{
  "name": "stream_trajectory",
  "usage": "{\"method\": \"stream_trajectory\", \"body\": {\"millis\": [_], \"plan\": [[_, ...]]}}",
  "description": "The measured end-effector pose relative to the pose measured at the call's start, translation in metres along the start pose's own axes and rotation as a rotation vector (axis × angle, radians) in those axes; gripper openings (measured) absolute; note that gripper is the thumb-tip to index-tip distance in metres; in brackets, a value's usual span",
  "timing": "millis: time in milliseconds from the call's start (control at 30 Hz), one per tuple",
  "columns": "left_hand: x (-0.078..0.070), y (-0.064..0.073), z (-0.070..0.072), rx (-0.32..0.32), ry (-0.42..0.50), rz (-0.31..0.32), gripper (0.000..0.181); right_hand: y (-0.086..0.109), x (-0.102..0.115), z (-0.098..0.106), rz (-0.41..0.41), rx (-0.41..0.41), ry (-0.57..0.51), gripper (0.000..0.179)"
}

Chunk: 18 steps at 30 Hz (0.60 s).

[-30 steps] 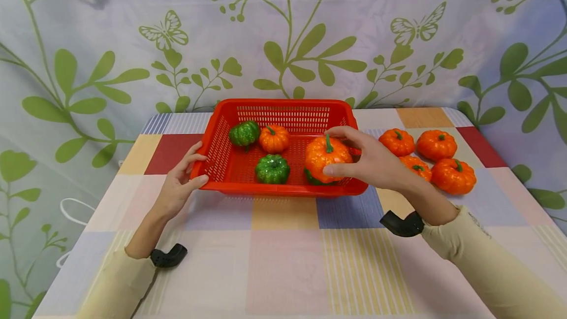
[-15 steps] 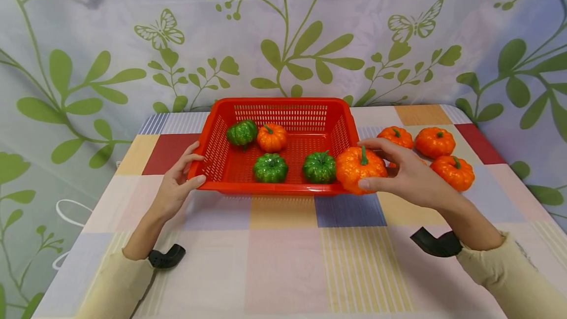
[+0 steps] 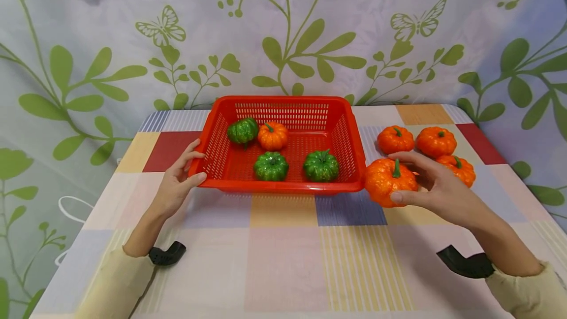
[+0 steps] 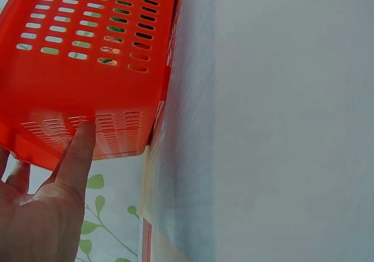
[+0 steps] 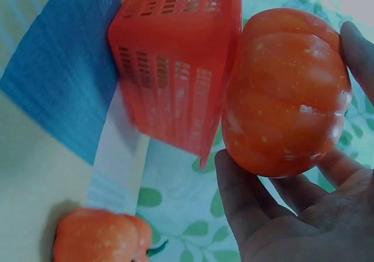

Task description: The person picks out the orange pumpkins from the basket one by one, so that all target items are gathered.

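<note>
My right hand (image 3: pixel 443 193) holds a large orange toy pumpkin (image 3: pixel 385 183) with a green stem, thumb on the near side and fingers on the far side. It is just outside the right end of the red plastic basket (image 3: pixel 283 188). In the right wrist view the pumpkin (image 5: pixel 286 92) hangs beside the basket's rim. At the basket's left end my left hand (image 3: pixel 174 181) grips the rim by the near corner. The left wrist view shows one finger (image 4: pixel 79 151) against the outer wall. Inside are a smaller orange pumpkin (image 3: pixel 272 136) and green pumpkins (image 3: pixel 271 166).
Orange pumpkins (image 3: pixel 436 142) stand in a group on the table's right side, one mostly hidden behind my right hand. A patchwork cloth (image 3: pixel 288 260) covers the table. Behind the basket hangs a leaf-patterned curtain (image 3: pixel 177 38). A white cord (image 3: pixel 73 208) shows at the left.
My right hand has carried the large orange pumpkin from over the basket's right part out past its right end, uncovering a green pumpkin inside. The left hand has stayed on the rim.
</note>
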<state>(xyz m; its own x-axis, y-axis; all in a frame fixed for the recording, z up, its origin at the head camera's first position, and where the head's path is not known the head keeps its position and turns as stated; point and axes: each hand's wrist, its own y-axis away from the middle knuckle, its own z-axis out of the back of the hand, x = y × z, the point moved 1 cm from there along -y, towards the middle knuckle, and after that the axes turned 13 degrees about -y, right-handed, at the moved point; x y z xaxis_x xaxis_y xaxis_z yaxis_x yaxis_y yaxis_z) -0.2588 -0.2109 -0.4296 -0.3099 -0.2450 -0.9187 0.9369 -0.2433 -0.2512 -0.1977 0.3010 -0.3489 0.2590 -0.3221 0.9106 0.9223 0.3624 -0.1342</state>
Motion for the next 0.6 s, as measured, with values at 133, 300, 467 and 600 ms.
{"method": "stream_trajectory", "body": {"millis": [133,300,467,600], "plan": [[0.0,0.0,0.0,0.002,0.009,-0.003,0.037,0.007,-0.006,0.006,0.005,-0.018,0.01,0.061],[0.0,0.0,0.001,0.001,0.0,-0.004,0.035,0.015,-0.013,0.006,-0.036,-0.031,0.025,0.062],[0.001,-0.001,0.001,0.003,0.006,-0.005,0.035,0.022,-0.025,0.007,-0.1,-0.047,0.021,0.062],[0.002,-0.001,0.001,0.014,0.024,-0.007,0.035,0.028,-0.035,0.01,-0.141,-0.067,0.022,0.062]]}}
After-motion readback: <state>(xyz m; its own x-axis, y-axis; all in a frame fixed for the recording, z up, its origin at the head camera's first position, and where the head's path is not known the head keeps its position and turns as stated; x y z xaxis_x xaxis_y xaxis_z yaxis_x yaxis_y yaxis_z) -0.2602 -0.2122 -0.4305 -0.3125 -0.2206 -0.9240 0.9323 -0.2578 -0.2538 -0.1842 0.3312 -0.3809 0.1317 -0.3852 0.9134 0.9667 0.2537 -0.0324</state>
